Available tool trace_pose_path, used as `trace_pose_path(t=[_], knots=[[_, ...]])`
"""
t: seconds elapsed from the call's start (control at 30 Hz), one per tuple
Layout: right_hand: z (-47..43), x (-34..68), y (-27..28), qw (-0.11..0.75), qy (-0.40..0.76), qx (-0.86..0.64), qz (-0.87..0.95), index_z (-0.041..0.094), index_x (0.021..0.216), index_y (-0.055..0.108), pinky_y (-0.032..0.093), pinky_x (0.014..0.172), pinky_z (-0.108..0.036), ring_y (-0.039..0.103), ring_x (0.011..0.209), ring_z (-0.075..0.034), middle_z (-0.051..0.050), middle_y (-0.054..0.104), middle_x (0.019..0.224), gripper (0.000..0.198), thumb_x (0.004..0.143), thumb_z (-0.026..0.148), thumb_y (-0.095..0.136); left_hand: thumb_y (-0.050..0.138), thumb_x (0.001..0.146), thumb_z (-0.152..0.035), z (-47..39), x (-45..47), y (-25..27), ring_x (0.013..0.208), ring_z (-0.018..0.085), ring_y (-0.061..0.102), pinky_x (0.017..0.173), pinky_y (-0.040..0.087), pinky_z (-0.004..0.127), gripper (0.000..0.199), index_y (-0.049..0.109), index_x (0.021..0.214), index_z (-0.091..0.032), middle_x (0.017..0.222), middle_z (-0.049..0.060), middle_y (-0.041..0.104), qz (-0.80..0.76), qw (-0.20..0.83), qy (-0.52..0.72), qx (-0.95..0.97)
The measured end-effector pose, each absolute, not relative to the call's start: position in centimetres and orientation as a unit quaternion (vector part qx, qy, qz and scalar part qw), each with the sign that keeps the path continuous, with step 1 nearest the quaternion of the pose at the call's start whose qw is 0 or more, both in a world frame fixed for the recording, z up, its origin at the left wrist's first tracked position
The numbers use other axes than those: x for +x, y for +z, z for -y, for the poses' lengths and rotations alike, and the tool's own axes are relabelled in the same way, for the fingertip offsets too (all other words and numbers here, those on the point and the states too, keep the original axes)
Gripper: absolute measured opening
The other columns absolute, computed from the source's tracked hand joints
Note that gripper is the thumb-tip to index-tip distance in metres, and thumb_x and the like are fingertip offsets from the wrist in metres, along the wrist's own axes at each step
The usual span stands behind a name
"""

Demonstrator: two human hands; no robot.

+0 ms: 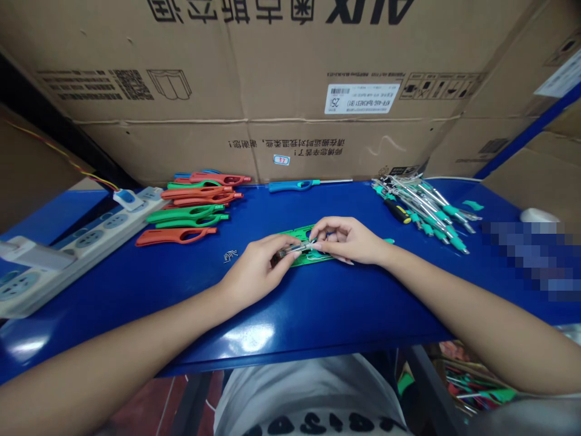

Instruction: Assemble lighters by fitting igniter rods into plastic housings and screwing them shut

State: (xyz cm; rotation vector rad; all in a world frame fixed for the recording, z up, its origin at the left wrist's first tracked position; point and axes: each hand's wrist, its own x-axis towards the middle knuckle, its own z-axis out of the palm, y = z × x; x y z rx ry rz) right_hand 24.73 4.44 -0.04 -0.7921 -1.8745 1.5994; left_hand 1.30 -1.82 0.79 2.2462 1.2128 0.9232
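Note:
My left hand is closed around a small, clear lighter fuel tank with a metallic-looking end. At the tank's right end, my right hand pinches thumb and forefinger together at a thin whitish strand; exactly what lies between the fingertips is too small to make out. Beneath both hands a green lighter casing half lies on the blue table, partly covered by the fingers. A little heap of small screws is left of my left hand.
Orange and green lighter casings are stacked at left beside a power strip. An assembled blue lighter lies at the back. Metal lighter rods with teal ends pile up at right, near a black-and-yellow screwdriver. Cardboard walls the rear.

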Motion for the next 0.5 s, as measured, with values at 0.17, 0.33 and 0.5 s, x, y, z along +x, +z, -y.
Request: trace_pose_path(t=[0.17, 0.33, 0.5], knots=[[-4.39, 24.77, 0.36, 0.291, 0.607, -0.290, 0.680, 0.016, 0.104, 0.060, 0.036, 0.028, -0.013, 0.047, 0.036, -0.002, 0.006, 0.059, 0.073, 0.027, 0.087, 0.032, 0.072, 0.057, 0.098, -0.031, 1.88, 1.30, 0.81, 0.073, 0.016, 0.067, 0.064, 0.048, 0.024, 0.020, 0.068, 0.110, -0.019, 0.091, 0.003, 0.074, -0.448, 0.220, 0.331, 0.801], [-4.62, 24.96, 0.30, 0.283, 0.641, -0.279, 0.657, 0.016, 0.101, 0.057, 0.047, 0.032, -0.016, 0.055, 0.040, -0.005, 0.004, 0.064, 0.075, 0.026, 0.085, 0.028, 0.072, 0.055, 0.100, -0.033, 1.82, 1.36, 0.87, 0.067, 0.014, 0.064, 0.060, 0.045, 0.023, 0.022, 0.068, 0.110, -0.019, 0.081, 0.000, 0.072, -0.463, 0.237, 0.330, 0.788], [-4.80, 25.02, 0.04, 0.264, 0.650, -0.276, 0.656, 0.012, 0.094, 0.062, 0.058, 0.044, -0.023, 0.066, 0.051, -0.011, -0.003, 0.072, 0.075, 0.033, 0.080, 0.037, 0.079, 0.054, 0.100, -0.037, 1.67, 1.35, 0.76, 0.062, 0.013, 0.061, 0.059, 0.045, 0.023, 0.025, 0.067, 0.109, -0.018, 0.077, 0.000, 0.070, -0.461, 0.263, 0.345, 0.774]])
